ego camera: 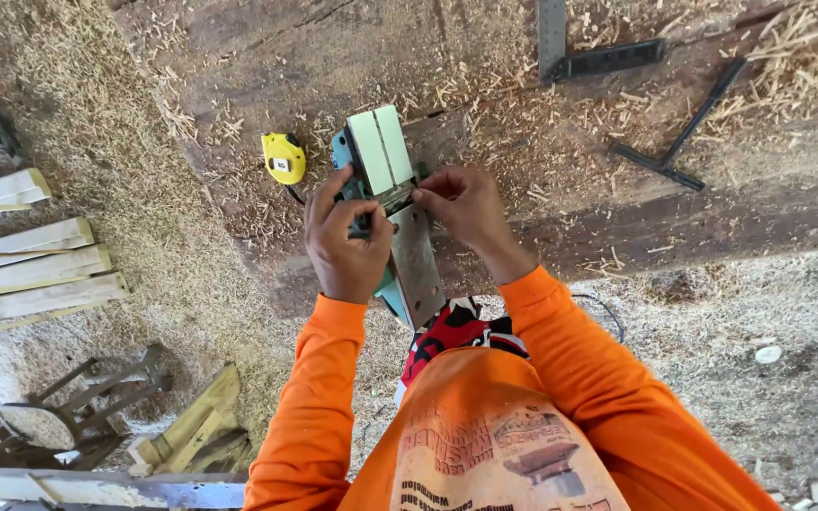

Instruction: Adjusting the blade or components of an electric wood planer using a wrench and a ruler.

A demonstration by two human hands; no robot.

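Note:
A teal electric planer [382, 163] lies upside down on the wooden workbench [542, 218], its pale and grey sole plates facing up. My left hand [345, 238] grips the planer's body on the left side. My right hand [461, 203] pinches at the gap between the two plates, fingertips on the blade area. Both arms wear orange sleeves.
A yellow tape measure [283, 157] sits just left of the planer. Two dark metal squares [608, 59] [679, 142] lie at the far right of the bench among shavings. Pale planks [30, 270] are stacked at the left, sawdust covers the floor, and scrap wood [191, 431] lies lower left.

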